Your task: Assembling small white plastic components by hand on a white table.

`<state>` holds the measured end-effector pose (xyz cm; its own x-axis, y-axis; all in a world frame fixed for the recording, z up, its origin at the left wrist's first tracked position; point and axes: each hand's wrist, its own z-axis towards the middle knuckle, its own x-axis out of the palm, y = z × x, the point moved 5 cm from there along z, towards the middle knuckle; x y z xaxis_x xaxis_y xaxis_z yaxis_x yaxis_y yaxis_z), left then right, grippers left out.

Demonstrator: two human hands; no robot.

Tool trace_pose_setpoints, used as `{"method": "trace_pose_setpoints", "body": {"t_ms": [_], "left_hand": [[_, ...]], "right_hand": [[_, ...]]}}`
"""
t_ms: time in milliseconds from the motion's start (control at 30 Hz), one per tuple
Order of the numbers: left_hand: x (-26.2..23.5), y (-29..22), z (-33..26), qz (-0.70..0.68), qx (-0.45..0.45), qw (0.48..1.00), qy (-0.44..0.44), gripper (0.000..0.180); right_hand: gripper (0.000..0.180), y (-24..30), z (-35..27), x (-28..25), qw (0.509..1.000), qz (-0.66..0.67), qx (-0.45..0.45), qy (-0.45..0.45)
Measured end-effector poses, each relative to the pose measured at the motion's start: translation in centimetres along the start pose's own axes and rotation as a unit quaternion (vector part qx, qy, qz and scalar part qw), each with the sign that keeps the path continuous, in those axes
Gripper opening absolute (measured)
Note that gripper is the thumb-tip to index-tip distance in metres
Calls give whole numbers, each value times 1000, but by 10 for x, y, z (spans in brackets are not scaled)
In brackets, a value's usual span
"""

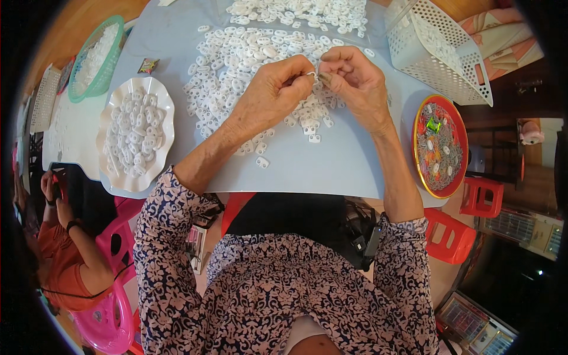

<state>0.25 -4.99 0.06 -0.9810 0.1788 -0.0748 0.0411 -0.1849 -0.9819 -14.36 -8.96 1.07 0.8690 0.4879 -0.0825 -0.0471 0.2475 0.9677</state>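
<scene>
Above a heap of small white plastic pieces with two holes (pixel 236 59), both my hands come together. A pinch of the thumb and forefinger closes my left hand (pixel 278 86) on one small white plastic piece (pixel 315 75). My right hand (pixel 358 83) meets it at the same piece, thumb and forefinger closed at its edge, with the other fingers curled. Part of the held piece is hidden by the fingertips. A few loose pieces lie nearer me below my hands.
A white scalloped dish (pixel 170 127) of finished-looking white pieces stands left. At right lies a red round tray (pixel 416 148) of grey rings and coloured bits. White (pixel 473 89) and green (pixel 80 83) baskets hold more pieces. Another person (pixel 77 254) sits at left.
</scene>
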Motion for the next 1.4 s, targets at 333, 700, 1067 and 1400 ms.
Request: {"method": "trace_pose_setpoints", "body": {"t_ms": [333, 700, 1067, 1400], "left_hand": [[-1, 0, 0, 20, 17, 1000, -2, 11], [2, 3, -2, 5, -1, 1000, 12, 14], [3, -1, -3, 8, -2, 1000, 9, 12], [-1, 1, 2, 8, 11, 1000, -26, 12]], "right_hand": [[24, 1, -1, 1, 1000, -3, 17, -4], [17, 2, -2, 3, 999, -48, -3, -2], [13, 1, -3, 3, 998, -57, 28, -21], [17, 3, -1, -1, 996, -40, 49, -57]]}}
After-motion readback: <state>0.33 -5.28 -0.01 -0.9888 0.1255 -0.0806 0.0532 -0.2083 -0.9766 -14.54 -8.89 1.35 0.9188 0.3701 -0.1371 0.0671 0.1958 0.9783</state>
